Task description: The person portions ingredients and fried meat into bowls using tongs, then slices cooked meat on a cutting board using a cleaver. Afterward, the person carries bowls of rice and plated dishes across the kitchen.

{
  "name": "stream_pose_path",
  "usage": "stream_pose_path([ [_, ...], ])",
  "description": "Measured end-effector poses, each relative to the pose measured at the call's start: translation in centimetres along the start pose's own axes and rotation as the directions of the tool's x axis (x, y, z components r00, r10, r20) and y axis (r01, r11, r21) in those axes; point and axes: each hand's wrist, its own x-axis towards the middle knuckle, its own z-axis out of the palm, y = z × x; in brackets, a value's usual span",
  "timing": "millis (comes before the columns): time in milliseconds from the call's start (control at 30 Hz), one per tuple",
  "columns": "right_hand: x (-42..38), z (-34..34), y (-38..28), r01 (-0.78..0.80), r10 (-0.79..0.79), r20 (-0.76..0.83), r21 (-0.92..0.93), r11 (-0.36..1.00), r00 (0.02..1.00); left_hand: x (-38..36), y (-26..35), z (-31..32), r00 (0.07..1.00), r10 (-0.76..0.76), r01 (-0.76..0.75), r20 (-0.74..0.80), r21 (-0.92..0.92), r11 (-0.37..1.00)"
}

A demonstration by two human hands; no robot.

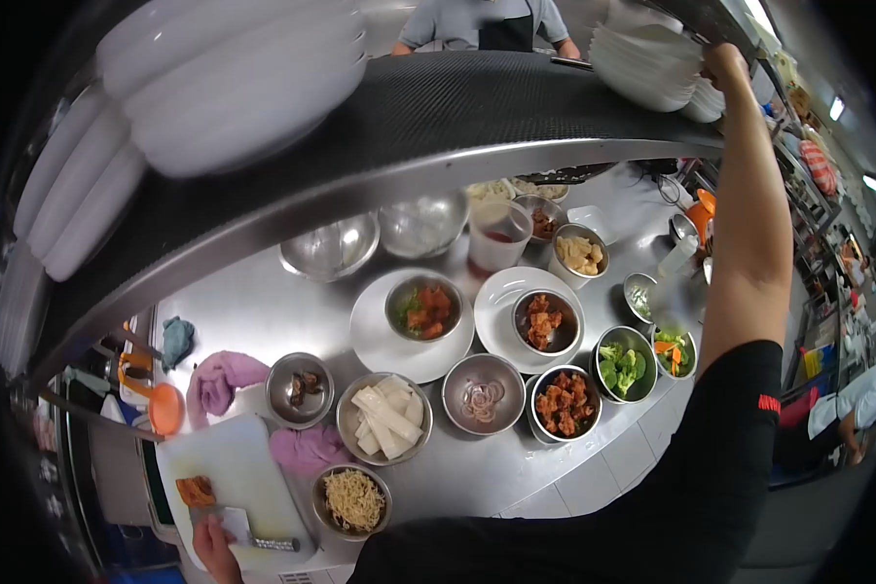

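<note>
In the head view, one cutting board (238,457) lies at the lower left. On it are one browned piece of meat (196,491) and one knife (274,543); the knife's long axis runs roughly across the picture, tilted slightly, its handle to the right and blade pointing left towards the meat. The left hand (216,551) is at the blade, fingers partly bent. Far to the board's upper right, the right hand (728,70) reaches to the shelf (457,107), fingers curled at the side of one stack of white bowls (644,66). Near the warped edges, I cannot tell whether either hand actually grips anything.

Right of the board, seven steel bowls (484,394) form a bent row, among them one of bean sprouts (353,500) and one of broccoli (624,367). Farther from the board stand two white plates (370,347), each bearing one food bowl. Two purple cloths (226,383) lie just beyond the board.
</note>
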Motion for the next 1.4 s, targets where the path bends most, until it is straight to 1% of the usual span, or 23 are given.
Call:
stream_pose_path([
  [67, 0.9, 0.5, 1.9, 0.035, -0.034, 0.065, -0.011, 0.999, 0.997, 1.2, 1.6, 1.9, 0.996, 0.084, -0.079, 0.017, -0.201, 0.976],
  [167, -4.3, -0.1, 6.1, 0.109, -0.083, -0.088, 0.357, 0.928, 0.993, 0.8, 4.3, 4.4, 0.984, 0.141, -0.104, 0.105, -0.296, 0.949],
  [267, -13.7, -2.1, 8.9, 0.192, -0.148, -0.124, 0.699, 0.688, 0.981, 0.3, 6.5, 6.1, 0.954, 0.13, -0.01, 0.271, -0.405, 0.914],
  [333, -23.7, -3.1, 6.6, 0.338, -0.304, -0.163, 0.608, 0.718, 0.939, -0.3, 7.7, 6.8, 0.888, 0.241, -0.034, 0.392, -0.466, 0.884],
  [367, -29.6, -3.2, 5.5, 0.404, -0.384, -0.153, 0.531, 0.745, 0.911, -0.4, 8.8, 6.9, 0.838, 0.237, 0.029, 0.492, -0.473, 0.881],
  [400, -35.0, -2.7, 4.5, 0.418, -0.431, -0.096, 0.501, 0.758, 0.897, -0.5, 8.1, 7.6, 0.78, 0.363, -0.018, 0.51, -0.561, 0.827],
  [433, -39.5, -0.2, 4.6, 0.381, -0.43, -0.001, 0.463, 0.8, 0.903, -1.1, 9.0, 7.3, 0.735, 0.367, 0.053, 0.57, -0.588, 0.807],
  [467, -46.0, 1.8, 3.2, 0.302, -0.449, 0.138, 0.564, 0.769, 0.883, -1.2, 9.9, 7.5, 0.67, 0.4, 0.114, 0.625, -0.62, 0.776],
  [533, -59.1, 5.8, 0.5, 0.07, -0.46, 0.409, 0.683, 0.727, 0.788, -1.2, 10.0, 7.6, 0.636, 0.407, 0.172, 0.655, -0.635, 0.754],
  [567, -65.0, 4.0, -5.0, 0.174, -0.521, 0.504, 0.582, 0.794, 0.689, -1.0, 9.7, 7.4, 0.585, 0.423, 0.229, 0.692, -0.641, 0.733],
  [600, -69.3, 7.2, -6.1, 0.231, -0.614, 0.463, 0.646, 0.728, 0.639, -0.6, 8.9, 7.5, 0.547, 0.371, 0.235, 0.75, -0.564, 0.792],
  [667, -75.9, 8.0, -11.8, 0.123, -0.582, 0.557, 0.651, 0.749, 0.593, 1.6, 3.6, 8.8, 0.744, 0.382, -0.137, 0.548, -0.435, 0.89],
  [700, -77.8, 8.8, -13.4, -0.03, -0.547, 0.613, 0.681, 0.732, 0.569, 3.9, 2.1, 8.3, 0.751, 0.34, -0.046, 0.566, -0.47, 0.882],
  [733, -78.4, 7.8, -15.4, -0.234, -0.496, 0.769, 0.61, 0.757, 0.404, 6.5, -0.8, 8.8, 0.783, 0.289, -0.013, 0.55, -0.45, 0.893],
  [767, -79.6, 8.1, -15.8, -0.234, -0.588, 0.702, 0.7, 0.675, 0.403, 8.3, -0.4, 6.8, 0.762, 0.183, 0.185, 0.621, -0.479, 0.858],
  [800, -80.7, 8.5, -15.9, -0.232, -0.671, 0.623, 0.779, 0.583, 0.402, 10.8, -3.1, 6.8, 0.789, 0.111, 0.278, 0.605, -0.512, 0.812],
  [867, -80.8, 8.1, -15.4, -0.139, -0.712, 0.578, 0.805, 0.576, 0.397, 16.9, -6.7, 4.8, 0.768, 0.045, 0.352, 0.639, -0.48, 0.803],
  [1000, -79.5, 7.6, -11.4, -0.507, -0.475, 0.754, 0.657, 0.558, 0.453, 27.8, -10.3, 2.3, 0.796, -0.072, 0.42, 0.601, -0.463, 0.78],
  [1100, -79.7, 6.9, -7.1, -0.534, -0.307, 0.809, 0.569, 0.625, 0.501, 33.5, -11.9, 3.8, 0.789, -0.005, 0.417, 0.614, -0.529, 0.739],
  [1167, -81.1, 6.5, -3.1, -0.596, -0.175, 0.841, 0.495, 0.633, 0.513, 35.4, -11.4, 4.9, 0.88, 0.032, 0.327, 0.474, -0.654, 0.683],
  [1300, -85.5, 4.2, 6.4, -0.712, 0.111, 0.845, 0.361, 0.602, 0.523, 42.5, -19.1, 7.7, 0.92, 0.061, 0.211, 0.387, -0.621, 0.755],
  [1367, -88.6, 2.9, 10.7, -0.759, 0.204, 0.836, 0.325, 0.564, 0.51, 41.6, -19.5, 8.6, 0.879, -0.252, 0.477, 0.405, -0.744, 0.468],
  [1400, -90.1, 2.1, 12.2, -0.835, 0.305, 0.821, 0.326, 0.442, 0.482, 41.4, -19.7, 9.7, 0.878, -0.253, 0.479, 0.407, -0.738, 0.475],
])
